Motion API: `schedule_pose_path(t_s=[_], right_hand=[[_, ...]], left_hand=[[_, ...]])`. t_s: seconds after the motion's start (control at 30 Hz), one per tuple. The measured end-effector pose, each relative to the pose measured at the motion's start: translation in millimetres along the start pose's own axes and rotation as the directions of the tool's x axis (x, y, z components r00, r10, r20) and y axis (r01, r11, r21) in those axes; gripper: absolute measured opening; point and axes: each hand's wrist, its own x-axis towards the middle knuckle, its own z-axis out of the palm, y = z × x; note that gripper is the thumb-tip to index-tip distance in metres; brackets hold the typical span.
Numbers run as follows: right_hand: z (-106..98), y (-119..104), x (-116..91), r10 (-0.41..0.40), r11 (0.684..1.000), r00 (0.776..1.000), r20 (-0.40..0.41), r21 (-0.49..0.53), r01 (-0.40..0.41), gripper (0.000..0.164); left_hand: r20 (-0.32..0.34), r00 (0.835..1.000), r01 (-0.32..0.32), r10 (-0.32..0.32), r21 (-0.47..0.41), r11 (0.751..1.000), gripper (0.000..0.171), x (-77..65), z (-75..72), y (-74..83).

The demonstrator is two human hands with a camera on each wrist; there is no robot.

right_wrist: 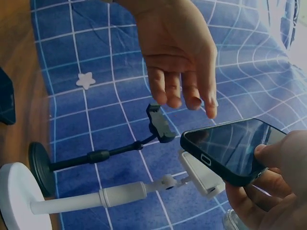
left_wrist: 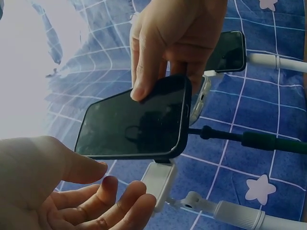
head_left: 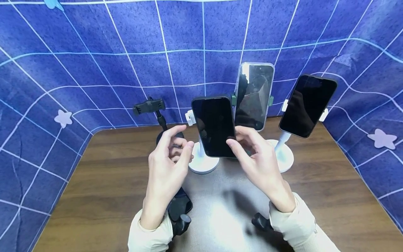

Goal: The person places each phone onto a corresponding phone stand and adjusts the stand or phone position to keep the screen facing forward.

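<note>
My right hand (head_left: 258, 157) pinches the right edge of a black smartphone (head_left: 214, 126), thumb on the dark screen and fingers behind. The phone is held in front of a white phone stand (head_left: 203, 167). In the left wrist view, the stand's white clamp (left_wrist: 160, 184) sits right behind the phone's lower edge. My left hand (head_left: 168, 161) hovers just off the phone's left side with its fingers loosely bent and nothing in them. The right wrist view shows the left hand's fingertips (right_wrist: 211, 110) a little apart from the phone's case.
To the left is a black phone stand (head_left: 149, 106) with a bare clamp. A phone in a clear case (head_left: 254, 98) stands in a green clamp; another dark phone (head_left: 308, 106) is on a white stand at right. One more phone (head_left: 180, 204) lies beside my left wrist.
</note>
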Motion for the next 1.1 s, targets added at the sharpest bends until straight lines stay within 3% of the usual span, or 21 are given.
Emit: schedule_pose_path(t_s=[0.43,0.73,0.77,0.87,1.0,1.1], right_hand=[[-18,-1,9,0.025,1.0,0.997,-0.08,-0.014,-0.026,0.031],[-10,-2,16,0.042,0.999,0.997,-0.066,-0.003,-0.043,0.028],[-9,-3,17,0.041,0.999,0.997,-0.064,-0.005,-0.041,0.028],[-2,-2,19,0.031,0.999,0.998,-0.052,-0.018,-0.032,0.029],[6,1,21,0.014,0.999,0.999,-0.034,-0.029,-0.015,0.029],[11,5,21,-0.006,0.999,0.999,-0.031,-0.034,0.005,0.029]], left_hand=[[-0.03,1.0,0.003,-0.003,0.0,1.0,0.038,-0.7,-2.4,-7.4],[-0.044,0.999,0.009,-0.004,0.105,0.994,0.038,8.3,-6.9,-21.4],[-0.033,0.999,0.017,-0.014,0.096,0.995,0.039,10.9,-6.6,-23.5],[0.02,0.998,0.056,-0.055,-0.042,0.998,0.041,20.3,-5.0,-29.3],[0.086,0.991,0.124,-0.106,-0.228,0.966,0.046,31.6,-1.8,-34.8],[0.102,0.988,0.141,-0.119,-0.245,0.959,0.05,37.0,0.1,-36.1]])
